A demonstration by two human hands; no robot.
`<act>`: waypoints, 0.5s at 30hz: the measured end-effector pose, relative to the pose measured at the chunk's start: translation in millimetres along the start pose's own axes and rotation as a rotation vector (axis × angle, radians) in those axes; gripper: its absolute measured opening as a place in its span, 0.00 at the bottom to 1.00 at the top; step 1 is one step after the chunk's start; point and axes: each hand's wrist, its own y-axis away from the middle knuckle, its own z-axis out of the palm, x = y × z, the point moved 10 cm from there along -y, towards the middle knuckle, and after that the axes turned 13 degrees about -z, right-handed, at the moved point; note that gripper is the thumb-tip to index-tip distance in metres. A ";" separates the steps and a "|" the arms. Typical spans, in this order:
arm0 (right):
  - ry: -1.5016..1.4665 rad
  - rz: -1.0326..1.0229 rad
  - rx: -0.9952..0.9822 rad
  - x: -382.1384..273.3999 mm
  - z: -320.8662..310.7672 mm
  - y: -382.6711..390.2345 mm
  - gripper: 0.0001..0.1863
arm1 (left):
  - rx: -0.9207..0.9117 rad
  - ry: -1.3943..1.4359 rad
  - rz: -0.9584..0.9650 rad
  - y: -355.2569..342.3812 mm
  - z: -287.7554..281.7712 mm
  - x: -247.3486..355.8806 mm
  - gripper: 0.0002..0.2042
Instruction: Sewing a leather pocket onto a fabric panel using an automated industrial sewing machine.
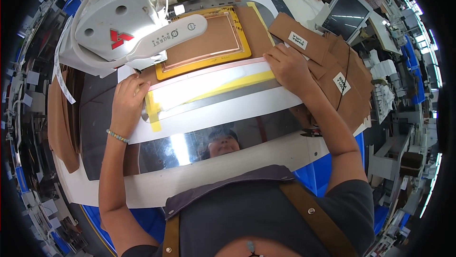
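Observation:
A brown leather-like panel (206,41) lies in a yellow-edged clamping frame (209,64) under the white head of an automatic sewing machine (118,24). My left hand (127,102) rests flat on the frame's near left corner, fingers on the yellow tape (153,109). On the frame's near right edge my right hand (287,67) presses down, beside a stack of brown cut pieces (332,62) with white labels. Neither hand holds anything loose.
A shiny metal machine bed (213,138) and white table edge (228,176) lie in front of me. More brown pieces (61,119) are stacked at the left. A monitor (349,12) stands at the back right, with shelves and bins (389,95) further right.

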 end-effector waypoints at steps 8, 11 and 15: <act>-0.205 0.302 -0.145 -7.1 20.7 34.1 0.34 | -0.200 0.030 -0.300 26.0 18.3 -11.4 0.27; -0.250 0.319 -0.117 -5.7 25.8 35.6 0.33 | -0.137 -0.008 -0.289 28.4 11.7 -11.5 0.26; -0.259 0.289 -0.094 -7.7 25.1 33.5 0.33 | -0.074 -0.063 -0.274 29.2 7.5 -11.0 0.24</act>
